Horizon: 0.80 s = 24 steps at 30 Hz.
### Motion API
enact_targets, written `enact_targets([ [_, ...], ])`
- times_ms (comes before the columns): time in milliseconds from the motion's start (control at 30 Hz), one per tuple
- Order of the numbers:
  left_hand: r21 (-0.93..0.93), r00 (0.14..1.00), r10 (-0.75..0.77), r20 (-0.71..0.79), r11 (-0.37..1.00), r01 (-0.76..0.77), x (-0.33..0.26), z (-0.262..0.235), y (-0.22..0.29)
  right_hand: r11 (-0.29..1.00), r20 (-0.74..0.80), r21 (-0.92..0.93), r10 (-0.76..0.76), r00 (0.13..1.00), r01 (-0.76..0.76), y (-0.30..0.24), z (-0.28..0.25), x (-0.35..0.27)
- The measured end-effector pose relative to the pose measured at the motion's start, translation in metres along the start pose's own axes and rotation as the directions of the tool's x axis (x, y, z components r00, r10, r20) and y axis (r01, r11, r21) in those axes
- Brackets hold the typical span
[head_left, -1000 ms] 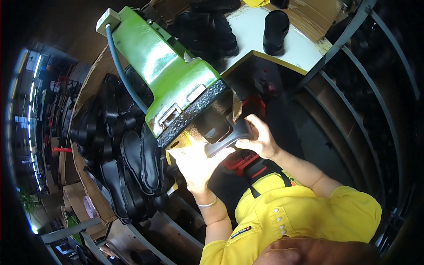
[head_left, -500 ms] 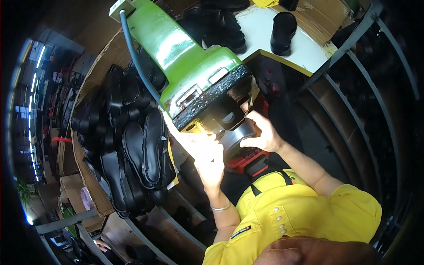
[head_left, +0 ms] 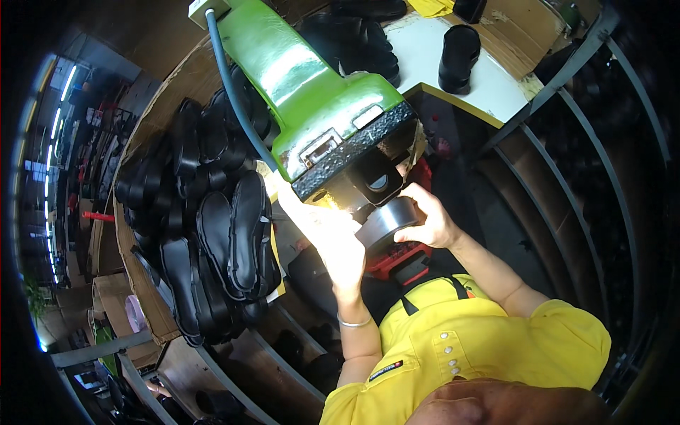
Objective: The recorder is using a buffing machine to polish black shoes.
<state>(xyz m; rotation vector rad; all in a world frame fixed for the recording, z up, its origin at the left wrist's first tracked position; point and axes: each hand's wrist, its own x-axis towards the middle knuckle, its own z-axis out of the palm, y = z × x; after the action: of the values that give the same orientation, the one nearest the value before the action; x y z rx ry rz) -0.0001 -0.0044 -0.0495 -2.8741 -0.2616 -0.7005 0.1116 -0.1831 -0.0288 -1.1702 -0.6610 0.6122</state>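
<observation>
Under the head of a green machine [head_left: 333, 92], both my hands hold what looks like a black shoe sole [head_left: 388, 218], its smooth rounded end catching the light. My right hand [head_left: 430, 221] pinches that end, thumb in front and fingers over the far side. Against the sole's left side is my left hand [head_left: 329, 237], fingers bent in; strong lamp glare washes out their tips. The machine's dark lower housing [head_left: 375, 177] hides the sole's far part.
A large cardboard box [head_left: 152, 304] heaped with black soles [head_left: 248, 234] stands at the left. One black sole [head_left: 459, 60] stands on the white tabletop [head_left: 496, 99] at far right. Metal rack bars [head_left: 574, 163] curve along the right. A blue-grey cable [head_left: 234, 99] hangs beside the machine.
The view has shifted slightly, so the machine sits a little further right and lower. My left hand appears slightly lower and further right; both hands stay at the sole.
</observation>
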Motion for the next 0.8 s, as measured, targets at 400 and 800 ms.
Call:
enact_targets([
  [400,-0.523,0.997,-0.061,-0.043,0.852,0.029,0.034,-0.038,-0.002,0.959,-0.169,0.282,0.067,0.983,-0.017,0.011,0.002,0.009],
  [800,-0.771,0.887,-0.406,0.221,0.484,0.414,-0.009,-0.021,0.018,0.998,-0.163,0.046,-0.023,0.986,0.031,0.012,0.017,0.013],
])
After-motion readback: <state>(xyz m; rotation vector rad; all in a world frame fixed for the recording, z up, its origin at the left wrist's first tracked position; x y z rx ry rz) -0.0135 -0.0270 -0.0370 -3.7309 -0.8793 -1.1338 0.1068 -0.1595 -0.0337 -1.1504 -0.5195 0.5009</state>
